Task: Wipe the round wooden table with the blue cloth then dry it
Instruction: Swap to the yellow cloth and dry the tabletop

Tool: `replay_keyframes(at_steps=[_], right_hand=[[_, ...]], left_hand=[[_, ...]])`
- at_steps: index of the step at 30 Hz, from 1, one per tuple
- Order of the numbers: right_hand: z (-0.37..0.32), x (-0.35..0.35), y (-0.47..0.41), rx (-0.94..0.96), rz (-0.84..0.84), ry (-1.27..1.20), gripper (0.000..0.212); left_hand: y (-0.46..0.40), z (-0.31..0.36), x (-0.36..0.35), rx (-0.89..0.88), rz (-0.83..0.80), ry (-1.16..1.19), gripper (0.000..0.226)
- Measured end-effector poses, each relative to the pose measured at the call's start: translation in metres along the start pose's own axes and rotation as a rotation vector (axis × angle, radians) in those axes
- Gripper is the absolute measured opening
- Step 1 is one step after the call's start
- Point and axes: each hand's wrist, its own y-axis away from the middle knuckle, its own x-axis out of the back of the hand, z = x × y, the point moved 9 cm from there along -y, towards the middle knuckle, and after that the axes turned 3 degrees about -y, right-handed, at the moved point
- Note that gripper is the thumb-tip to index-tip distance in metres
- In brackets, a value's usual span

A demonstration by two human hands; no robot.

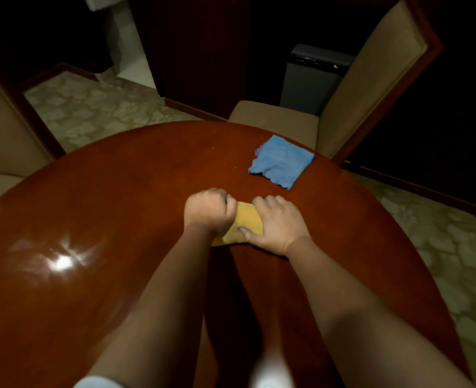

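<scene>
Near the middle of the frame, both hands work a yellow cloth that lies on the round wooden table. The left hand has its fingers curled tight around the cloth's far left edge, bunching it, while the right hand lies over the cloth's right side with its thumb pressed onto the fabric and its fingers bent over the far edge, so both hands are holding the same cloth. The blue cloth sits up and to the right of them, spread roughly flat near the table's far right rim, apart from either hand and untouched at this moment. A bright glare of lamp light sits on the tabletop at lower left, and the wood there looks glossy; whether that sheen is moisture or polish cannot be told. A few pale specks show on the surface left of the blue cloth. Beyond the rim at upper right stands a tan upholstered chair, with a grey bin behind it on the patterned carpet. Judging by the blue cloth laid aside and the yellow one in hand, the wet wipe seems finished and the drying step is being prepared or is under way, the cloth apparently being folded or gathered. The next move probably calls for pressing the yellow cloth flat and sweeping it in overlapping passes across the whole top, rim included, moving the blue cloth so the wood beneath it gets dried too.
</scene>
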Motion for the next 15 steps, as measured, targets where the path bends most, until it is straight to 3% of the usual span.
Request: replay_keyframes(at_steps=[15], right_hand=[[-0.113,0.003,0.215,-0.003,-0.01,-0.04,0.062]], left_hand=[[0.248,0.01,0.035,-0.025,0.038,0.09,0.043]])
